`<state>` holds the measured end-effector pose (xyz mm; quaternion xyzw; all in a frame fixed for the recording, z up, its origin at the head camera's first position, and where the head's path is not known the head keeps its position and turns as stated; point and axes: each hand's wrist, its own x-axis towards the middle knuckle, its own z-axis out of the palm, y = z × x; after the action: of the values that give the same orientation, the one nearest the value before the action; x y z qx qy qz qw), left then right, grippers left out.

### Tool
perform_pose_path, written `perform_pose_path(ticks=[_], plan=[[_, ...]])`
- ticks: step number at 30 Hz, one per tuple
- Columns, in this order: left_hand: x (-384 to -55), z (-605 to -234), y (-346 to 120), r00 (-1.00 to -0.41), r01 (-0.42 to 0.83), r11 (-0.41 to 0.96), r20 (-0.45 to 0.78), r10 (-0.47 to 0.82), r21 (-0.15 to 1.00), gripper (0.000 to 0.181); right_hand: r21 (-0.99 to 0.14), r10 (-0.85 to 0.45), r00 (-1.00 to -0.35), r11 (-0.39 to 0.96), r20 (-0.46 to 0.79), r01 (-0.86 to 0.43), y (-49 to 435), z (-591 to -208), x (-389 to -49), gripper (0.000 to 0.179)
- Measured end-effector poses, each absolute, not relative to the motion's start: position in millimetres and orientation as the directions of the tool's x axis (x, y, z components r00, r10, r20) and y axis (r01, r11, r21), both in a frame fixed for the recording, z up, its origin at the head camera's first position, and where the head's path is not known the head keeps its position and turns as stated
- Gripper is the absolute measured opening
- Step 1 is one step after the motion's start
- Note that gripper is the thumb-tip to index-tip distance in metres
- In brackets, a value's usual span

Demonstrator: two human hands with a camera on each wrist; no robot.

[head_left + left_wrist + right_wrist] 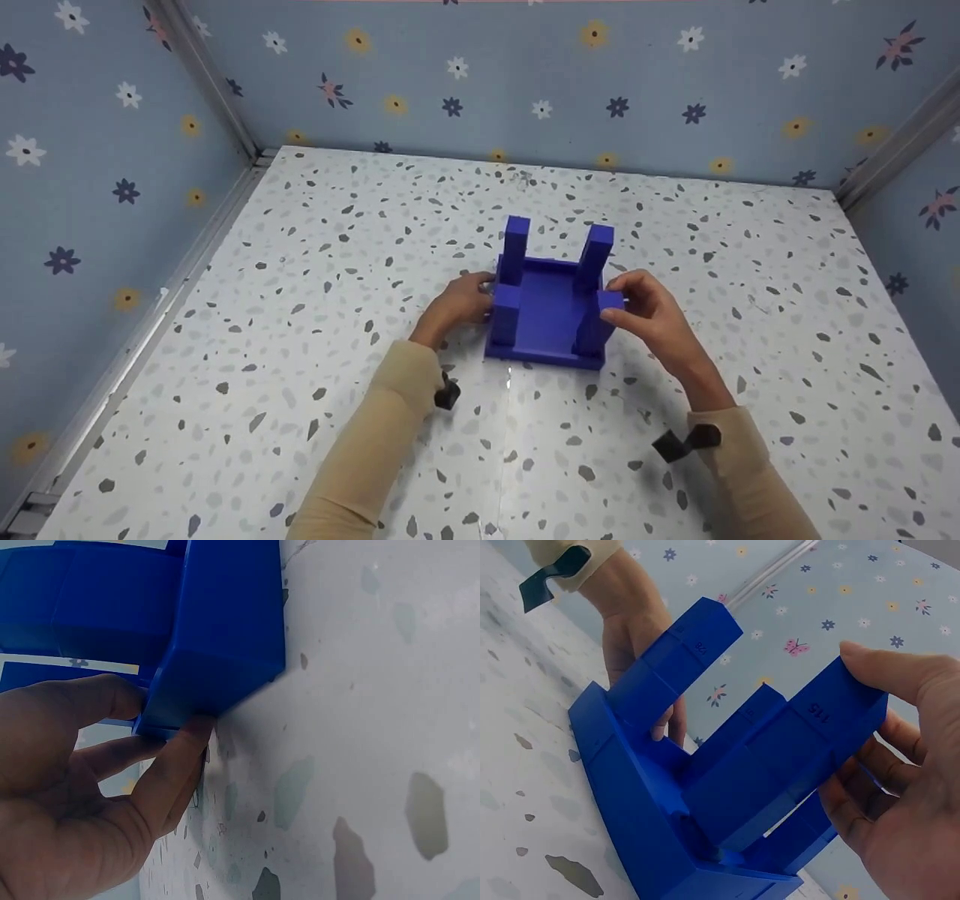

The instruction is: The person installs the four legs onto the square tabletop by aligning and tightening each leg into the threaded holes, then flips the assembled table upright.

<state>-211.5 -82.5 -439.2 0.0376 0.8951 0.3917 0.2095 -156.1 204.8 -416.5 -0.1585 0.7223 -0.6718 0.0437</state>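
A blue plastic tray-like base [547, 307] with a raised rim lies on the table, with several square posts standing up at its corners. At its left side, my left hand [461, 300] holds the rim; in the left wrist view the thumb is on the rim and the fingers reach its lower outer wall [225, 615]. My right hand [660, 326] pinches the top of the near right post [610, 301] between thumb and fingers. The right wrist view shows that post [780, 757] marked 115, its foot inside the rim corner. Whether it is fully seated I cannot tell.
The white speckled tabletop [337, 247] extends around the base. Blue floral panels [510, 75] enclose the back and both sides, with metal corner strips [217, 82] between them. A black strap end [448, 391] sticks out from the left sleeve, another strap [686, 441] from the right.
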Motion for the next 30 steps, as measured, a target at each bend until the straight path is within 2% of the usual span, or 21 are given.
perform_pose_path(ticks=[4,7,11,14,21,30], plan=[[-211.5,-438.4,-82.8,-0.910,-0.097,0.682,-0.342,0.234,0.725,0.058,-0.983,-0.289,-0.945,0.053,0.156,-0.178,204.3,-417.6,-156.3,0.033],[-212.0,-439.0,-82.7,-0.909,-0.094,0.686,-0.343,0.236,0.721,0.057,-0.979,-0.329,-0.923,-0.028,0.199,-0.201,205.2,-419.2,-156.4,0.029],[-212.5,-440.2,-82.6,-0.911,-0.084,0.695,-0.337,0.236,0.714,0.056,-0.961,-0.394,-0.879,-0.172,0.269,-0.217,207.6,-421.3,-157.4,0.034],[-212.0,-440.0,-82.7,-0.912,-0.086,0.695,-0.338,0.234,0.714,0.057,-0.951,-0.433,-0.851,-0.218,0.296,-0.220,208.6,-421.8,-158.8,0.037],[-211.5,-439.6,-83.2,-0.912,-0.090,0.701,-0.342,0.228,0.707,0.057,-0.948,-0.510,-0.810,-0.269,0.290,-0.169,206.2,-421.3,-162.8,0.040],[-210.6,-438.0,-82.8,-0.913,-0.086,0.700,-0.338,0.230,0.709,0.057,-0.964,-0.484,-0.841,-0.221,0.243,-0.151,204.7,-420.0,-160.4,0.032]])
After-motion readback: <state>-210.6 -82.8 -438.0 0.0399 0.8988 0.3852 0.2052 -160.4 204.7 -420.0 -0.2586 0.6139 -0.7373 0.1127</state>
